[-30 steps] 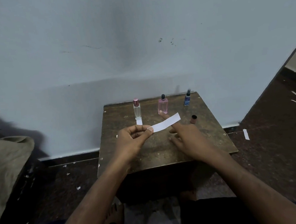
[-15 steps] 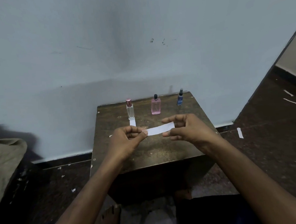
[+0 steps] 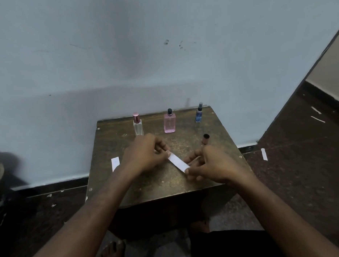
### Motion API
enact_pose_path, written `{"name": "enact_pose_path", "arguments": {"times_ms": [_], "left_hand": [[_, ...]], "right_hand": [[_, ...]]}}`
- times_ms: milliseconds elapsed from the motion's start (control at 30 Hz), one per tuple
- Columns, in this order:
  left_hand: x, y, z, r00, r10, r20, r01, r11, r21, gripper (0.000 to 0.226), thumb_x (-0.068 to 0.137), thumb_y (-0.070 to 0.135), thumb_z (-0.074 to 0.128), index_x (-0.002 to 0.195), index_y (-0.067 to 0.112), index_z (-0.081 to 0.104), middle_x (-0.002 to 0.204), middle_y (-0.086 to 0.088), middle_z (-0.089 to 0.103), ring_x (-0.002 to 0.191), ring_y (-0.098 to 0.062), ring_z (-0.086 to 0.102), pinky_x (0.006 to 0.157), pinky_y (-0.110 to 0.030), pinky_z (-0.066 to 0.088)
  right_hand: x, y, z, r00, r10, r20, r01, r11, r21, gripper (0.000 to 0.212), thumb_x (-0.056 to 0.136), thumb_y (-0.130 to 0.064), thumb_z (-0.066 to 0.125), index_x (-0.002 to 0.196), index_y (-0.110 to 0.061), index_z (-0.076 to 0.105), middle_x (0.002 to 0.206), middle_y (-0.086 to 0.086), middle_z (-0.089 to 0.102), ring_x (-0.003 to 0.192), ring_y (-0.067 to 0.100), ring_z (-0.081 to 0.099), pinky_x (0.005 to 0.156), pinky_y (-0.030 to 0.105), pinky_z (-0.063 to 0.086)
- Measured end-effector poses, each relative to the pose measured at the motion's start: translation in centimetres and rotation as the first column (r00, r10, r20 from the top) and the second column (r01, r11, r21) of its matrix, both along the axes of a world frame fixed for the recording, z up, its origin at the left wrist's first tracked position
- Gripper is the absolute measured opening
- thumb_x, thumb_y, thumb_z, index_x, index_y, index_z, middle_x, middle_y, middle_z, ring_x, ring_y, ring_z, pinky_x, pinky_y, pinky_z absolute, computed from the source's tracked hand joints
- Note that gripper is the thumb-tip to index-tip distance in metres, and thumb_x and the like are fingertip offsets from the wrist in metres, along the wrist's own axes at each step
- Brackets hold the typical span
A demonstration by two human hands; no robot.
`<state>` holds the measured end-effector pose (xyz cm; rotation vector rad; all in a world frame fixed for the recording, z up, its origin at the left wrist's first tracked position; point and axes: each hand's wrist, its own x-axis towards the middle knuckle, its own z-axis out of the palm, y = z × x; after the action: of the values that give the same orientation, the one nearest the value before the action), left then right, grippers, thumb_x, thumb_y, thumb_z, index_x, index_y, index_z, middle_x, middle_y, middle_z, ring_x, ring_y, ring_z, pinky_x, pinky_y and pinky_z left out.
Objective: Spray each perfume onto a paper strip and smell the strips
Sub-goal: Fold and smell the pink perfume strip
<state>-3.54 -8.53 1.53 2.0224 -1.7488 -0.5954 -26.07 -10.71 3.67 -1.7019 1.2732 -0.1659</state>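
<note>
**Both hands on one paper strip above the table**

Our left hand (image 3: pixel 146 152) and our right hand (image 3: pixel 210 165) hold a white paper strip (image 3: pixel 178 162) between them, over the middle of the small brown table (image 3: pixel 164 186). We pinch the strip's upper left end with the left thumb and forefinger, the other fingers curled beneath. Our right hand takes the lower right end between thumb and fingertips, its fingers bent inward. The strip slants down from left to right and hangs just above the tabletop; whether it touches the wood we cannot tell.

Three perfume bottles stand upright in a row along the far edge of the table, near the wall. On the left we see a clear bottle (image 3: pixel 138 125) with a pink metallic cap on it. In the middle stands a pink bottle (image 3: pixel 169 122) with a black spray top. On the right is a small blue bottle (image 3: pixel 199 113) with a dark spray top. A brown cap (image 3: pixel 205 139) stands by itself on the table, nearer to us than the blue bottle and just beyond our right hand.

A second paper strip (image 3: pixel 115 163) shows at the left edge of the table, beside our left wrist. Another strip (image 3: pixel 264 154) lies on the dark floor to the right of the table, and two more pale scraps (image 3: pixel 317 115) lie farther off on the floor. Our bare feet (image 3: pixel 112 253) show below the table's front edge.
</note>
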Motion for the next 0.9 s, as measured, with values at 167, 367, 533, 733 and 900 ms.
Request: {"name": "enact_pose_path", "arguments": {"times_ms": [167, 367, 533, 733, 900], "left_hand": [[-1.0, -1.4, -0.7, 0.986, -0.049, 0.158, 0.052, 0.998, -0.02, 0.009, 0.087, 0.045, 0.079, 0.093, 0.038, 0.077, 0.083, 0.021, 0.072, 0.082, 0.003, 0.065, 0.073, -0.03, 0.059], [-2.1, -2.3, -1.1, 0.982, -0.065, 0.178, 0.076, 0.996, -0.056, 0.013, 0.085, 0.044, 0.081, 0.095, 0.037, 0.077, 0.084, 0.021, 0.074, 0.085, 0.002, 0.067, 0.069, -0.026, 0.055], [-2.7, -2.3, -0.9, 0.976, -0.075, 0.202, 0.099, 0.989, -0.107, 0.021, 0.086, 0.041, 0.084, 0.104, 0.038, 0.075, 0.099, 0.02, 0.075, 0.093, 0.002, 0.065, 0.061, -0.021, 0.041], [-2.5, -1.9, -0.6, 0.969, -0.018, 0.245, 0.081, 0.966, -0.248, 0.018, 0.09, 0.048, 0.077, 0.107, 0.04, 0.075, 0.105, 0.019, 0.073, 0.1, -0.003, 0.067, 0.065, -0.024, 0.045], [-3.2, -0.8, -1.0, 0.936, -0.056, 0.347, 0.147, 0.959, -0.241, 0.022, 0.096, 0.042, 0.069, 0.116, 0.041, 0.075, 0.108, 0.017, 0.076, 0.106, -0.009, 0.069, 0.063, -0.025, 0.041]], "right_hand": [[0.3, -0.1, -0.3, 0.993, 0.063, -0.095, -0.066, 0.998, -0.023, 0.024, 0.09, -0.017, 0.082, 0.11, -0.019, 0.071, 0.078, 0.001, 0.081, 0.075, 0.017, 0.08, 0.079, 0.036, 0.066], [-0.7, -1.3, -0.6, 0.944, -0.046, -0.327, -0.094, 0.911, -0.4, 0.018, 0.091, -0.029, 0.079, 0.107, -0.022, 0.075, 0.087, -0.001, 0.077, 0.088, 0.007, 0.071, 0.062, 0.011, 0.042], [-1.2, -4.0, -0.4, 0.97, -0.213, -0.116, 0.082, 0.738, -0.67, 0.012, 0.089, -0.023, 0.079, 0.101, -0.019, 0.079, 0.078, -0.009, 0.073, 0.072, 0.005, 0.067, 0.074, 0.026, 0.059], [-1.1, -5.3, -1.7, 0.95, -0.233, -0.207, 0.019, 0.706, -0.708, 0.039, 0.094, -0.029, 0.072, 0.133, -0.027, 0.067, 0.12, 0.009, 0.064, 0.115, 0.027, 0.059, 0.093, 0.036, 0.051], [-0.8, -5.1, -2.4, 0.938, -0.171, -0.3, -0.075, 0.748, -0.66, 0.048, 0.096, -0.027, 0.065, 0.143, -0.034, 0.058, 0.126, 0.005, 0.064, 0.113, 0.027, 0.061, 0.099, 0.046, 0.055]]}}
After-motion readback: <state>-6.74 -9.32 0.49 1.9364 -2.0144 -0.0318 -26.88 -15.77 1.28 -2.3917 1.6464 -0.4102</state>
